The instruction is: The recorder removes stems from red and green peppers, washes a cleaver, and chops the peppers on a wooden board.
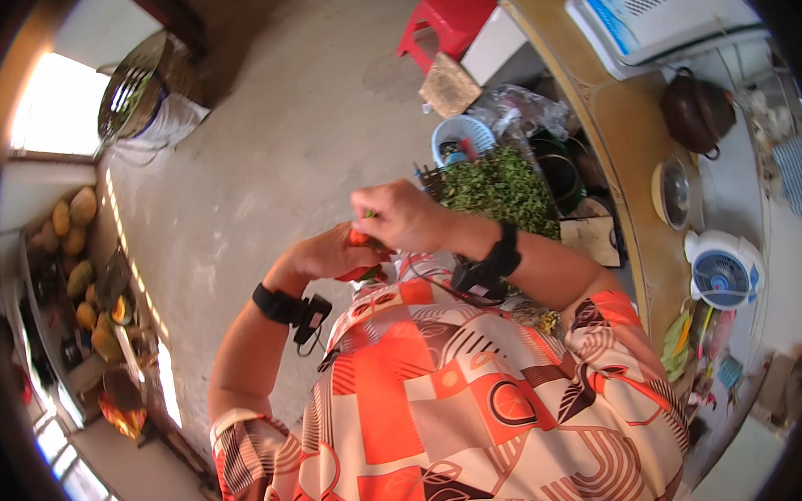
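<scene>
My left hand (327,255) curls around some small red-orange produce with green parts, which looks like red peppers (358,238). More red and green shows below its fingers, above my lap. Fingers bent in a pinch, my right hand (406,214) meets it from the right. A bit of green stem (370,213) sticks out at the right fingertips. Most of what the two hands hold is hidden by the fingers. Both wrists wear black straps with small devices. To the right of the hands lies a heap of leafy green plants (499,189).
A light blue plastic basket (474,130) stands beyond the greens, near a red plastic stool (448,23). Along the right runs a wooden table (627,133) bearing bowls and appliances. Pumpkins (80,211) lie by the left wall. A large woven basket (172,76) stands at far left.
</scene>
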Tool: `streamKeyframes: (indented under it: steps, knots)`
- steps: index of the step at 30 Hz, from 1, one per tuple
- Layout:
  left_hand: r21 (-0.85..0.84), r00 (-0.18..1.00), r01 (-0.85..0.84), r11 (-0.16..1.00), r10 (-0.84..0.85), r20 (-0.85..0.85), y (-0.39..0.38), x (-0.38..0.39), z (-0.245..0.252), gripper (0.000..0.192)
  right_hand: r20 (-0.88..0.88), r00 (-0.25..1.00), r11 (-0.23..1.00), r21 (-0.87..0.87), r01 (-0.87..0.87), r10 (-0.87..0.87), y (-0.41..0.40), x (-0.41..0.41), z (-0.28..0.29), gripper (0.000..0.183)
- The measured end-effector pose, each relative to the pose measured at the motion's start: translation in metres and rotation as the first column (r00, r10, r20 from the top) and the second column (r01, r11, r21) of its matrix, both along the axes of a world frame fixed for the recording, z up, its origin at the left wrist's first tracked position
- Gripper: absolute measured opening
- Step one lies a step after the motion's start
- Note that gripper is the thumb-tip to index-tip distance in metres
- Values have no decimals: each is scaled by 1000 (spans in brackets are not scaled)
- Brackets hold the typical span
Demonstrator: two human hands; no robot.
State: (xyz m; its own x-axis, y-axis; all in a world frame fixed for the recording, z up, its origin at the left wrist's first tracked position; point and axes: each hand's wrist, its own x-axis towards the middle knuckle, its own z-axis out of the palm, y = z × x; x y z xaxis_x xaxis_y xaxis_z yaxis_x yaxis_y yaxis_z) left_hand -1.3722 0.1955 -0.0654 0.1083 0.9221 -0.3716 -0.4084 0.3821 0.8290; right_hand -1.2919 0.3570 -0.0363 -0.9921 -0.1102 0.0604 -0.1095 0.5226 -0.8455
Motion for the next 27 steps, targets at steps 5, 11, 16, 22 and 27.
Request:
streamKeyframes:
  steps: [5,11,16,22,27]
  knots:
    - [-128,997,24,991,-33,-73,8,12,-2,20,-383,924,933,337,123,16,-9,3,-7,10]
    - [-117,975,-156,981,172,138,11,16,-8,29,76,963,966,-21,260,-257,56,-8,-13,19]
    - [-57,905,-315,947,318,283,18,12,-3,30,315,828,855,-85,511,-464,142,-1,-26,7]
    - [63,901,-322,945,285,326,35,10,2,37,169,754,753,354,554,-634,227,3,-98,40]
    - [-17,735,-442,897,373,567,42,13,-12,43,253,791,820,22,572,-558,188,5,-49,47]
